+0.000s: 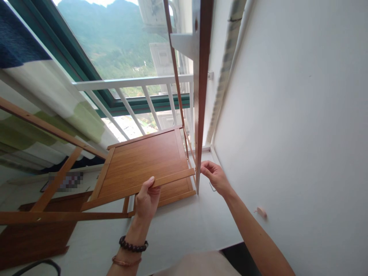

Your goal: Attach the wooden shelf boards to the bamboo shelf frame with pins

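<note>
My left hand (148,199) grips the front rail of a brown wooden shelf board (143,163), thumb on top and fingers underneath. The rail's right end meets a tall wooden upright post (200,96). On the outer side of that post my right hand (214,176) is closed in a pinch, fingertips against the post at the rail's height. What lies between those fingertips, if anything, is too small to make out. A lower shelf board (176,192) shows beneath the held one. To the left, the other side frame (57,216) of the rack leans outward at a slant.
A white wall (296,115) stands close on the right, with a small pink object (262,213) on it. White railing (135,81) and a window are behind the rack. A striped curtain (57,99) hangs at left, above another brown board (37,241) low down.
</note>
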The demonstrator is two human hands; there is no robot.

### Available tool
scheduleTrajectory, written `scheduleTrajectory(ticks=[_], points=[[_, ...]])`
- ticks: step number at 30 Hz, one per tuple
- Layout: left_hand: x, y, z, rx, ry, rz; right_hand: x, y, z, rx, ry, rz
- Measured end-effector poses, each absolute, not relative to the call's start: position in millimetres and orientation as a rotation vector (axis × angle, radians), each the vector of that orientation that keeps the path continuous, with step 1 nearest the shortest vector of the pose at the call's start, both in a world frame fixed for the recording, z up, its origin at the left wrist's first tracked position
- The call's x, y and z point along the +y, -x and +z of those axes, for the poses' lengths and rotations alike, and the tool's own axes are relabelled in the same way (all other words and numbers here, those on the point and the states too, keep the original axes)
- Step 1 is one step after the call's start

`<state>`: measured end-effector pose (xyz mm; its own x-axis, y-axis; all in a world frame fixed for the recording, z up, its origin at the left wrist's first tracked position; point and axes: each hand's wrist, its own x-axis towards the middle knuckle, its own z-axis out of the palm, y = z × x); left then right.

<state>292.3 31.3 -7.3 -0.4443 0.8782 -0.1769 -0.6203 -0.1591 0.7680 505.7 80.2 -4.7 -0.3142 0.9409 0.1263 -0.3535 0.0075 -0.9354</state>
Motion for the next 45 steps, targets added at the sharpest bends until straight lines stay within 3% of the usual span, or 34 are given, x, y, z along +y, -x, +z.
scheduleTrajectory(ticks=[19,29,36,42,45], points=[[28.4,-298.0,-0.6,1.095,-0.525,1.877,74.9,-514.9,-7.2,-1.187,0.74,1.537],[27.0,-296.7,0.7,1.122,-0.592,1.938,72.4,-512.3,10.8,-1.716,0.915,1.014],[26.6,-299.1,6.4,1.134,-0.603,1.942,75.3,-522.4,11.3,-1.744,0.849,1.268],[26.6,-299.9,8.5,1.137,-0.582,1.954,76.6,-519.3,22.8,-1.919,0.936,1.002],[26.6,-300.3,10.5,1.117,-0.61,1.951,77.4,-520.3,20.7,-1.833,0.911,1.124]])
